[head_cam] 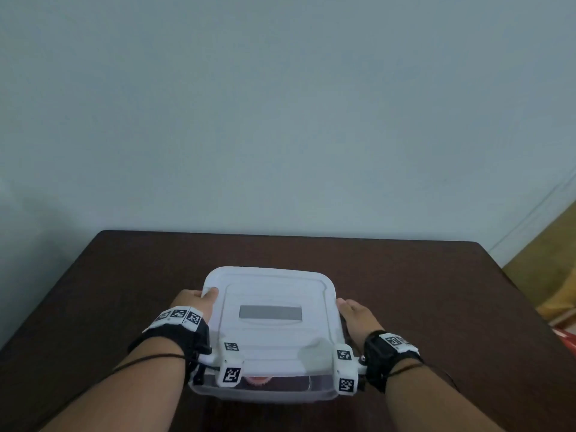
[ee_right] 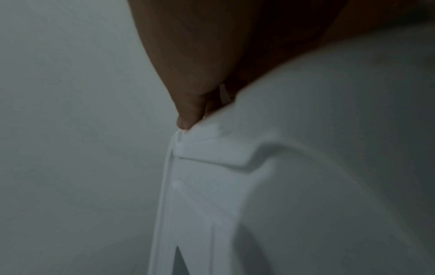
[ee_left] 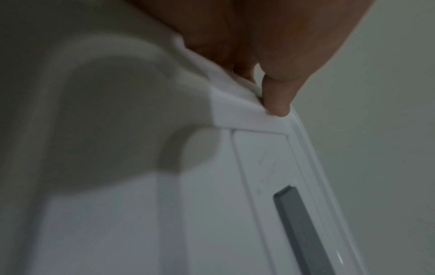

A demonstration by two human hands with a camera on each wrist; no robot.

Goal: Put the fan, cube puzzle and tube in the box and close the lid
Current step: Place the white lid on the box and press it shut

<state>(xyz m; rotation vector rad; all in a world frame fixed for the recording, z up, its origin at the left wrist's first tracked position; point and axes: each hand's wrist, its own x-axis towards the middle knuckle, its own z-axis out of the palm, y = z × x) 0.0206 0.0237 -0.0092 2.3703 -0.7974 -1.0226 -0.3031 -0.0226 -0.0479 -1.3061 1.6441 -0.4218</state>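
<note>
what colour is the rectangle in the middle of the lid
Grey, set in the white lid; the rectangle shows best in the head view.

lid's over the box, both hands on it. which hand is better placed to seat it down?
Neither clearly; slight edge to the left hand. Its thumb lies over the lid top at the far left corner, ready to press. The right hand grips the lid's side edge. The lid sits tilted above the box, so probably both together.

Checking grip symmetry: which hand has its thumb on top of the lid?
The left hand: its thumb lies on the lid; the right hand stays alongside.
</note>
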